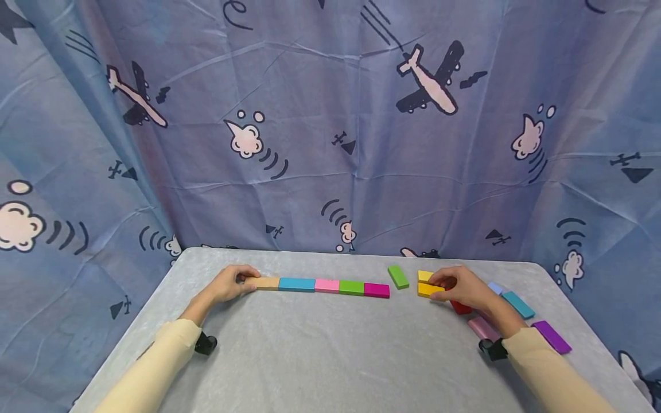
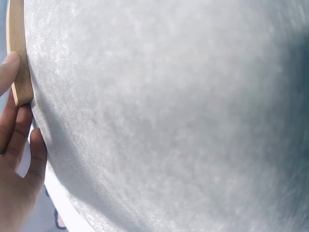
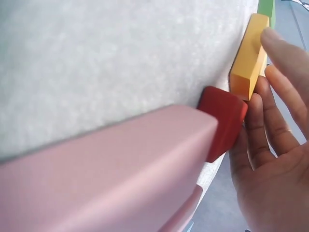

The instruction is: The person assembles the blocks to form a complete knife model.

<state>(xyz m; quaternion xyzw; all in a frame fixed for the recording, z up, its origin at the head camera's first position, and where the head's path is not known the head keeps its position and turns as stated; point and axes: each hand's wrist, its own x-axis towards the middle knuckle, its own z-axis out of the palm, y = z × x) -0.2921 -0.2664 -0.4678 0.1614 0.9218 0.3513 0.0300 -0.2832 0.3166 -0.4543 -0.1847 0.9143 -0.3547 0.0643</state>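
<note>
A straight row of flat blocks lies end to end on the table. From left to right it has a tan wooden block (image 1: 267, 283), a blue block (image 1: 296, 285), a pink block (image 1: 327, 285), a green block (image 1: 352, 288) and a magenta block (image 1: 377, 291). My left hand (image 1: 227, 285) pinches the tan block's left end, thumb on the near side. Over at the right, my right hand (image 1: 467, 288) holds an orange-yellow block (image 1: 428, 291) between thumb and fingers. A paler yellow block (image 1: 425, 276) lies just behind it. Beneath that hand sits a red block (image 3: 222, 121), partly hidden.
A loose green block (image 1: 398, 277) lies at an angle between the row and the yellow blocks. Around my right forearm are a dusty-pink block (image 1: 483, 328), a teal block (image 1: 518, 304), a light-blue block (image 1: 494, 287) and a purple block (image 1: 551, 336). A patterned curtain (image 1: 310, 143) hangs behind the table (image 1: 330, 355).
</note>
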